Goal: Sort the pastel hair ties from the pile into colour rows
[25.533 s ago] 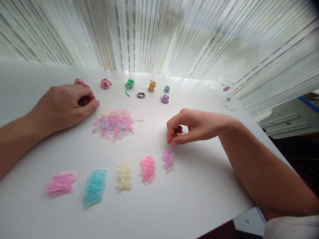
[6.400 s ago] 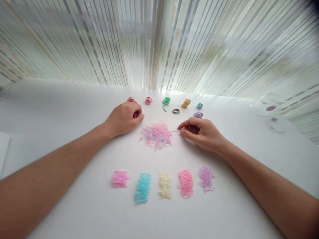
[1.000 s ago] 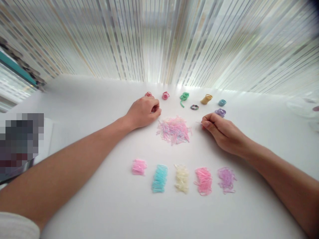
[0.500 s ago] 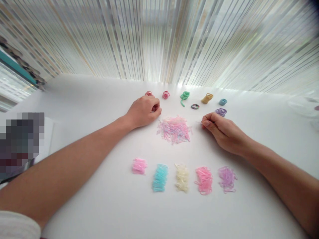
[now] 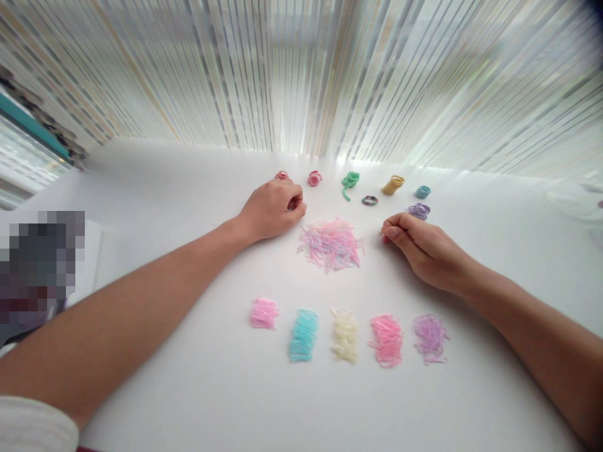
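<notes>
My left hand [image 5: 272,210] rests curled on the white table, with a reddish bit showing between its fingers. A small red coil of rubber bands [image 5: 282,176] lies just beyond it. My right hand [image 5: 417,251] is closed in a pinch beside a loose pile of mixed pastel rubber bands [image 5: 330,245], and the fingers hide whatever they may hold. A lilac coil [image 5: 419,211] lies just past those fingertips. Nearer me are several sorted bunches, including pink [image 5: 264,313], aqua [image 5: 303,335], cream [image 5: 344,336], rose [image 5: 386,341] and lilac [image 5: 430,339].
Several more small coils, including green [image 5: 349,181] and yellow [image 5: 393,184], stand along the back of the white table [image 5: 155,188]. A striped curtain [image 5: 301,75] rises behind it. A pixelated patch [image 5: 38,257] covers the left side, and clear plastic [image 5: 575,204] sits at the right edge.
The thin strand at my right fingertips no longer shows. Both hands have shifted only slightly, and the view has drifted a little.
</notes>
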The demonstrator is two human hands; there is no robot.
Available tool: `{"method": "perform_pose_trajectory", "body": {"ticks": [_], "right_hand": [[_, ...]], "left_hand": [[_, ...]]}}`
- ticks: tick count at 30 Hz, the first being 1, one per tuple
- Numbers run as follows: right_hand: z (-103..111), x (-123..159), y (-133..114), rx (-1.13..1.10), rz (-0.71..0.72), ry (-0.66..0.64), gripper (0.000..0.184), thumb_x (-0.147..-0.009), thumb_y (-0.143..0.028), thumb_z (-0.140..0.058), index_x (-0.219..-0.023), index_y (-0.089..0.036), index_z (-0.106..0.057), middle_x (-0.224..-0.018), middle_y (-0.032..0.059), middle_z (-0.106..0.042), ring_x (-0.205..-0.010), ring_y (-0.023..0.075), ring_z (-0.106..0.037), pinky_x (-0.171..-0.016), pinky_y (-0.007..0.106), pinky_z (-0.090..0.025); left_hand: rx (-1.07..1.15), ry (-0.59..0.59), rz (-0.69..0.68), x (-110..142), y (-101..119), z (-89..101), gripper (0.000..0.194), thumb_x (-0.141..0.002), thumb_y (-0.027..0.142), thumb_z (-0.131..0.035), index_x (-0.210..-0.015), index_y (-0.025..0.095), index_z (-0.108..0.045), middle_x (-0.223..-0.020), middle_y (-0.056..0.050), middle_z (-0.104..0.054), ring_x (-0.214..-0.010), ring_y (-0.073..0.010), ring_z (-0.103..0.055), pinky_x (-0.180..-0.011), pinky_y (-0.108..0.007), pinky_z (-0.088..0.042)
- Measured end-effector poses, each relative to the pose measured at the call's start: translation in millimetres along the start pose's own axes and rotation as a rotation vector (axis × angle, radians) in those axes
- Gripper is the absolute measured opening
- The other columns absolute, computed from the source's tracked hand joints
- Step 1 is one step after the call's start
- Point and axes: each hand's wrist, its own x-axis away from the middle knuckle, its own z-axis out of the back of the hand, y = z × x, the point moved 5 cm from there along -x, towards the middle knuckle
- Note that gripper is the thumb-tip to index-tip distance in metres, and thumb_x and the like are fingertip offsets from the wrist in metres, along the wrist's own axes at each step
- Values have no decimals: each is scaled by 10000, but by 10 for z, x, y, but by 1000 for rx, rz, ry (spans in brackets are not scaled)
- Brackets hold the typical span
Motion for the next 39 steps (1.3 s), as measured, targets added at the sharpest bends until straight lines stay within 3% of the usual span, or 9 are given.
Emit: {"method": "perform_pose_trajectory", "body": {"ticks": [10,16,20,24,31,35,39], "right_hand": [[8,-6,-34,42,-13,-2,291,-1101,-485,-481,-929,-274,-584,-849,83,-724,-754,284,-649,-736,449,-513],[2,19,28,48,-24,-1,514,-1101,-732,-449,-940,-277,-624,-877,128,-767,-780,311,-707,-751,500,-545],[-42,15,211,71,23,45,633,-1029,-891,-394,-873,-330,-640,-776,125,-743,-653,338,-695,-610,522,-517],[-51,16,251,77,67,56,625,-1050,-873,-365,-845,-342,-622,-736,108,-704,-607,331,-668,-583,503,-496],[-5,18,28,73,18,54,742,-1043,-925,-314,-746,-295,-571,-661,81,-652,-596,266,-602,-610,450,-446],[21,-12,-93,21,25,56,686,-1078,-842,-393,-710,-277,-521,-618,33,-576,-580,224,-526,-616,404,-416],[28,-35,-133,2,21,40,615,-1111,-744,-433,-723,-270,-491,-654,29,-582,-632,220,-544,-647,386,-406]], "left_hand": [[9,6,-10,2,-3,-14,183,-931,262,-579,-763,201,-617,-836,-72,-706,-837,-239,-633,-792,-396,-463],[8,1,3,27,19,-25,166,-944,246,-585,-790,201,-629,-872,-86,-720,-865,-244,-638,-831,-404,-494],[32,5,-27,50,30,-50,186,-986,249,-579,-818,200,-645,-916,-107,-737,-883,-240,-641,-841,-402,-504],[22,0,-12,52,20,-70,179,-982,243,-592,-817,199,-646,-916,-103,-738,-859,-234,-633,-804,-396,-485],[-8,-12,7,26,27,-32,167,-945,222,-580,-783,206,-617,-869,-87,-723,-857,-239,-632,-813,-396,-471],[-12,4,-2,9,17,13,176,-920,256,-591,-749,215,-588,-820,-72,-700,-814,-238,-623,-774,-392,-451],[-3,11,-13,-7,-9,30,192,-912,289,-591,-734,222,-568,-818,-70,-698,-792,-241,-617,-748,-390,-432]]}}
